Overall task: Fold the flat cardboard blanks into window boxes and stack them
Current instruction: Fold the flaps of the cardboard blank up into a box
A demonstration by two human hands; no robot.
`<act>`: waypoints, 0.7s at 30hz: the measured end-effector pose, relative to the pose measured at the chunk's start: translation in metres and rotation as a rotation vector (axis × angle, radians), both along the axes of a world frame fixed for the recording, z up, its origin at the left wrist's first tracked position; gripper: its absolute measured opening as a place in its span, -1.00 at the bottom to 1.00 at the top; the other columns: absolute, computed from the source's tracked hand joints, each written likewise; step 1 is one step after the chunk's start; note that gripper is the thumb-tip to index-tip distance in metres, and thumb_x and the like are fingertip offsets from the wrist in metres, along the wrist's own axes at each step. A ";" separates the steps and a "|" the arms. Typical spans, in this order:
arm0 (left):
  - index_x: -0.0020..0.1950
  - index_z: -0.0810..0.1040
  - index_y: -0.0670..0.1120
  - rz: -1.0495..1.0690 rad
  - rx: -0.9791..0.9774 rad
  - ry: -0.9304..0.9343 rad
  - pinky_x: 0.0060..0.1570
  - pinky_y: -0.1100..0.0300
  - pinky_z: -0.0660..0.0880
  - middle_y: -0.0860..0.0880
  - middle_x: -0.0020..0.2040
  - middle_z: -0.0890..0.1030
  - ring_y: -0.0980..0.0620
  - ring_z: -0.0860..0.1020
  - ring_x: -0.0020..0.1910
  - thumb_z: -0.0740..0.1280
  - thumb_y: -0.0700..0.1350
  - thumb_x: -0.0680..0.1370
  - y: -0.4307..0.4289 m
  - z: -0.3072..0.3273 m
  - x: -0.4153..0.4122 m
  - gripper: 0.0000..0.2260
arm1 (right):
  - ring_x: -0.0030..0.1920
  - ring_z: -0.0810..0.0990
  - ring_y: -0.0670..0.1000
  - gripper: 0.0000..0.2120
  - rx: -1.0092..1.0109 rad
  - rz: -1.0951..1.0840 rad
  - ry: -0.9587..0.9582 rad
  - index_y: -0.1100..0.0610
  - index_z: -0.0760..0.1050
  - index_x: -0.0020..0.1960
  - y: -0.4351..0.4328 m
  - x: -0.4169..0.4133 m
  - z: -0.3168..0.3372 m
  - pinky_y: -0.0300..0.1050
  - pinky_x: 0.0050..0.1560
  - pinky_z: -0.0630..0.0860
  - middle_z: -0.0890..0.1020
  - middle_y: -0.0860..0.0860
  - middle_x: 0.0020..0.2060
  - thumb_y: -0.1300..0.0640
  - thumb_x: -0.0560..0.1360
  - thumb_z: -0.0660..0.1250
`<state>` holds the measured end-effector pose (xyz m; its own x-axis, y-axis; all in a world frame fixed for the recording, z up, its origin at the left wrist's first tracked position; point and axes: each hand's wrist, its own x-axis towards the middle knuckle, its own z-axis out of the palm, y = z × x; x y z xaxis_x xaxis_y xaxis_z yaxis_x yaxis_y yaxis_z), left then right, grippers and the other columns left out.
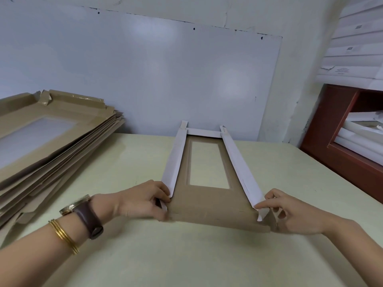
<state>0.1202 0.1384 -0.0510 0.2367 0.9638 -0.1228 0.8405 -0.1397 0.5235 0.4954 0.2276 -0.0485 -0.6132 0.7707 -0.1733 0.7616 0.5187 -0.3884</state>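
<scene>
A brown cardboard blank [209, 206] with a clear rectangular window lies lengthwise on the pale table [186, 255]. Its two long side walls and the far end wall stand folded up, white side showing. My left hand [143, 200] pinches the near left corner tab. At the near right corner, my right hand [290, 214] pinches the other tab. The near end flap still lies flat between my hands.
A slanting pile of flat brown blanks [51, 141] with windows fills the left side of the table. A white board [145, 79] leans on the wall behind. A red-brown shelf [342, 141] with white boxes stands at the right.
</scene>
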 end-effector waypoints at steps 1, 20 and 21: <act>0.06 0.65 -0.21 0.035 -0.054 -0.129 0.22 0.14 0.45 0.07 0.20 0.43 0.09 0.53 0.11 0.36 0.20 0.21 0.000 0.001 -0.001 -0.39 | 0.00 0.43 -0.08 -0.52 0.007 0.008 0.020 -0.07 0.51 0.26 -0.001 0.000 -0.001 -0.37 -0.03 0.40 0.38 -0.04 0.06 0.26 0.42 0.47; 0.12 0.63 -0.05 0.123 0.198 0.063 -0.01 0.40 0.40 0.19 0.13 0.46 0.21 0.47 0.08 0.58 0.12 0.26 0.002 -0.019 0.007 -0.50 | -0.07 0.57 -0.04 -0.65 -0.069 -0.071 0.352 -0.19 0.67 0.04 -0.006 0.012 -0.010 -0.26 -0.03 0.51 0.56 0.06 -0.04 0.26 0.44 0.47; 0.11 0.63 -0.05 0.118 0.198 0.081 -0.01 0.40 0.40 0.18 0.13 0.47 0.20 0.47 0.08 0.57 0.13 0.26 0.002 -0.018 0.008 -0.50 | -0.06 0.59 -0.06 -0.73 -0.068 -0.083 0.341 -0.14 0.68 0.03 -0.005 0.012 -0.007 -0.27 0.00 0.51 0.58 0.04 -0.04 0.21 0.47 0.44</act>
<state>0.1278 0.1409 -0.0693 0.1176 0.9914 0.0574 0.8951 -0.1309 0.4263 0.5072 0.2223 -0.0553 -0.5800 0.8143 -0.0219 0.6206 0.4244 -0.6593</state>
